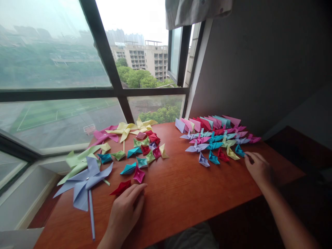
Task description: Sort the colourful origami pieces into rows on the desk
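Note:
My left hand [127, 209] lies low over the table's near left part, its fingers loosely bent and apart. Right behind it is a red folded paper boat [120, 187], and a magenta paper boat [139, 174] sits just beyond the fingers. On the right, my right hand [258, 167] has its fingertips at the edge of a blue paper boat [239, 150], with a gap between thumb and fingers. That boat ends a row with a yellow boat [232, 154], a red boat [223, 155], another blue boat [214, 158] and a lavender boat [203, 160].
Rows of folded paper cranes [197, 147] and paper planes [181, 125] fill the table's back right. Loose paper boats [141, 162] crowd the middle left. Paper pinwheels, including a lavender pinwheel [87, 180], lie at the left. A window [121, 92] borders the wooden table [181, 193].

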`<state>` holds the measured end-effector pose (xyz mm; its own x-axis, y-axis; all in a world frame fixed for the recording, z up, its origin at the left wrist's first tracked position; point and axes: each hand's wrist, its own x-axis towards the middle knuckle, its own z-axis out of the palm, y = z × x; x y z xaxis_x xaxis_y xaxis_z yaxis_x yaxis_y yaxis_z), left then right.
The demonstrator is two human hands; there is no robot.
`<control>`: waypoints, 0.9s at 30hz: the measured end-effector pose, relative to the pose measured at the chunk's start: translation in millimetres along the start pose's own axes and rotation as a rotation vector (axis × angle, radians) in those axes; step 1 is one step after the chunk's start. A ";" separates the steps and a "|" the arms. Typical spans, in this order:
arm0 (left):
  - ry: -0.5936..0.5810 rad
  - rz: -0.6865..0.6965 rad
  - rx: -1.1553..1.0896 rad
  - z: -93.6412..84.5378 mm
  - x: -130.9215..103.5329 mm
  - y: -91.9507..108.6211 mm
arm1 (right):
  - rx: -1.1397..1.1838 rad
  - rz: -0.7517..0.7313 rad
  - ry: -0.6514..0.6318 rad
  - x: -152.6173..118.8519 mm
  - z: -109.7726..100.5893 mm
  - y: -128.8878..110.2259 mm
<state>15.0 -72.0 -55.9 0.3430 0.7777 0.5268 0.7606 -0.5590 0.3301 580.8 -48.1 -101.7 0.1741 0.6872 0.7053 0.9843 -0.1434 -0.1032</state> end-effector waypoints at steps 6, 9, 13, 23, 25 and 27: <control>0.001 0.007 0.001 -0.4 0.6 0.6 | 0.015 0.015 -0.013 0.5 -0.6 -1.2; 0.011 0.018 0.005 -0.6 2.5 1.7 | 0.019 0.020 -0.024 1.1 -1.4 -2.0; 0.009 0.015 0.001 0.2 2.4 1.5 | 0.023 0.022 -0.037 1.4 -2.3 -2.6; -0.008 -0.026 -0.029 -2.2 2.8 5.4 | 0.023 0.020 -0.029 -2.0 3.9 6.2; -0.008 -0.029 -0.032 -2.9 2.9 6.0 | 0.020 0.020 -0.025 -2.4 4.5 7.1; -0.004 -0.027 -0.029 -3.3 2.8 6.3 | 0.017 0.020 -0.027 -2.5 4.2 6.9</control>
<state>19.0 -74.3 -49.8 0.3248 0.7939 0.5140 0.7532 -0.5458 0.3671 587.2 -47.9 -107.1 0.1946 0.7030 0.6840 0.9808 -0.1458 -0.1292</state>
